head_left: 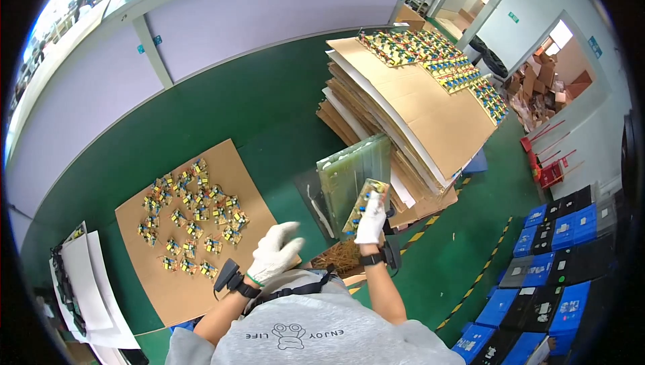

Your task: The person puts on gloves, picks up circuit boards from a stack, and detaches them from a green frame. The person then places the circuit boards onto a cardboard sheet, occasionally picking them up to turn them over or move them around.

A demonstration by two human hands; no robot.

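Grips in the gloved right hand (371, 222) a circuit-board strip (358, 209), lying close at 10 o'clock from the fingers, its long axis running from 1 to 7 o'clock. Cannot tell how the fingertips press on its underside. Has the gloved left hand (274, 255) empty, thumb and fingers apart, farther away, with the strip at 2 o'clock from there. Shows on the strip a narrow yellowish face, dotted with small blue parts. Looks tilted, in front of greenish translucent panels (353, 167); cannot tell if touching them. Farther out, shows small circuit boards (194, 229) scattered on a cardboard sheet (168, 294), at 10 o'clock from the left hand, and a cardboard stack (423, 116) at 1 o'clock from the right, bearing rows of populated boards (453, 73).
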